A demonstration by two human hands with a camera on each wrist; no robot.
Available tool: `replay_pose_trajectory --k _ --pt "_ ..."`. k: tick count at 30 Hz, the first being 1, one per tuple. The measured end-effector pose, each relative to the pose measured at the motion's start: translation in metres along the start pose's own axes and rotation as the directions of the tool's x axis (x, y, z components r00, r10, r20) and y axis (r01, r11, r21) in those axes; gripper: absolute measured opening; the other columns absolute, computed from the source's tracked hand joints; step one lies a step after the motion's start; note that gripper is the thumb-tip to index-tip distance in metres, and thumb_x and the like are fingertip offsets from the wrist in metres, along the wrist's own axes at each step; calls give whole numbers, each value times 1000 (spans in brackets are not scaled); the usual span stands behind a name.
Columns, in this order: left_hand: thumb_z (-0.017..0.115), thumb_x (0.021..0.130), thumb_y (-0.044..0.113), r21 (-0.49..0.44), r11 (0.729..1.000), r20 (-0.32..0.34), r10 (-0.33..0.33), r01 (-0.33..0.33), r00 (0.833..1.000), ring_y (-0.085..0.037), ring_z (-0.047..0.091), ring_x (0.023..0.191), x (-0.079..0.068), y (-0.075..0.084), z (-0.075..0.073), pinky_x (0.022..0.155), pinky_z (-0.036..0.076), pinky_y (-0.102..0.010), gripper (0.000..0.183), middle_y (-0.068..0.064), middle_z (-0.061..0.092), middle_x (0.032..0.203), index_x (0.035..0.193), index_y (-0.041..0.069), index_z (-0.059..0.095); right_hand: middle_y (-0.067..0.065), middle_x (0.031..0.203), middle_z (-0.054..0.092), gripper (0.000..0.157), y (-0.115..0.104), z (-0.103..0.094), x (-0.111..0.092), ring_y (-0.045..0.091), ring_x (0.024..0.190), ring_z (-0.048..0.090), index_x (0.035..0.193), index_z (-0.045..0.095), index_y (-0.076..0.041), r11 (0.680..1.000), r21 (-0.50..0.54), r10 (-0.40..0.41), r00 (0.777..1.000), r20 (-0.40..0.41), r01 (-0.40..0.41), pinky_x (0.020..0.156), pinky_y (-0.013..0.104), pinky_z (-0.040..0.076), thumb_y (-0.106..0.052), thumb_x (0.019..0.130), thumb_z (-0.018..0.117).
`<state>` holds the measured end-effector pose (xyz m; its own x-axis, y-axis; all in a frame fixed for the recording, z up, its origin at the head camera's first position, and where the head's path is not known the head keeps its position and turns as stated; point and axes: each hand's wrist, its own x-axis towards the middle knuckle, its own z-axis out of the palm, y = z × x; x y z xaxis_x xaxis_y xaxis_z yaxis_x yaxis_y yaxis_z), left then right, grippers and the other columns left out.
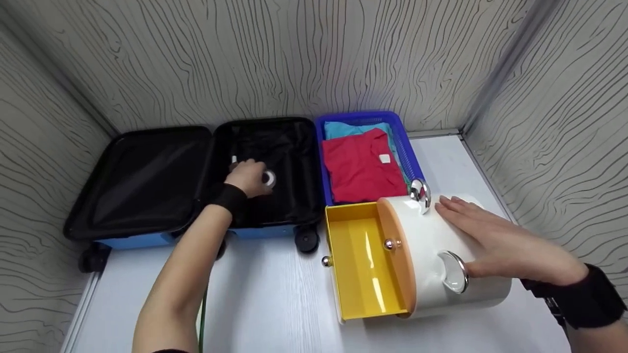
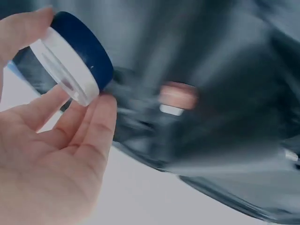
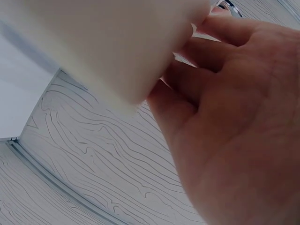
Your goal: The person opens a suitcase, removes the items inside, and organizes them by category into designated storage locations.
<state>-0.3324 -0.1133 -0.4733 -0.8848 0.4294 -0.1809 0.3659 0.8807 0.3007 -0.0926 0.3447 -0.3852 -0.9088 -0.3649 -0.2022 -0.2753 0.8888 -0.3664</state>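
My left hand (image 1: 248,177) reaches into the right half of the open suitcase (image 1: 294,196). It pinches a small round jar (image 2: 89,56) with a blue side and a white rim, thumb on one edge and fingers on the other. Below the jar, on the black lining, lies a small blurred pinkish item (image 2: 178,96) with a white end. A white rounded storage box (image 1: 427,274) lies at the right, its yellow drawer (image 1: 353,264) pulled out with bare inner surfaces. Across the box's top my right hand (image 1: 500,245) rests, fingers extended near the chrome-rimmed handle (image 1: 456,272).
Behind the box, a blue basket (image 1: 321,162) holds a folded red garment (image 1: 363,166) over a turquoise one (image 1: 348,128). The suitcase's other black half (image 1: 147,181) lies flat at the left. Patterned panels (image 1: 294,59) enclose the white table (image 1: 274,294).
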Motion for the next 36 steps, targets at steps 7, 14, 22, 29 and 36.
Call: replay_pose_trajectory --k 7,14,22,29,36 --pt "83 85 32 -26 968 -38 250 -251 968 -32 55 109 -18 66 -4 91 49 -43 62 -15 61 123 136 3 61 20 165 25 112 4 4 -1 46 151 20 161 27 -3 999 -9 -36 999 -14 36 123 28 1 -24 67 85" --pt "80 87 37 28 901 -48 433 -432 900 -23 53 108 -43 127 -7 92 50 -34 64 -9 61 123 138 5 58 22 165 27 118 4 6 2 47 150 20 161 25 0 1000 -3 -6 1000 -13 6 123 52 15 -26 65 89" --pt "82 86 43 91 805 93 579 -586 810 -17 54 99 -60 179 17 86 48 -27 51 0 63 108 126 15 68 20 164 29 113 3 6 1 45 150 22 161 27 -1 1000 -25 -18 1000 -22 18 122 53 18 -19 65 84" --pt "79 88 40 274 733 223 581 -623 782 -18 57 97 -58 195 51 84 50 -28 42 -2 63 109 121 16 70 18 165 28 110 2 5 1 43 151 21 161 27 -2 1000 -23 -12 1000 -17 11 123 49 17 -24 70 85" --pt "76 89 28 347 670 278 595 -657 754 -17 58 103 -58 209 66 90 50 -26 36 -2 62 112 120 14 66 18 164 30 109 3 7 0 43 150 24 160 29 0 998 -52 -38 999 -37 36 124 35 12 -23 68 85"
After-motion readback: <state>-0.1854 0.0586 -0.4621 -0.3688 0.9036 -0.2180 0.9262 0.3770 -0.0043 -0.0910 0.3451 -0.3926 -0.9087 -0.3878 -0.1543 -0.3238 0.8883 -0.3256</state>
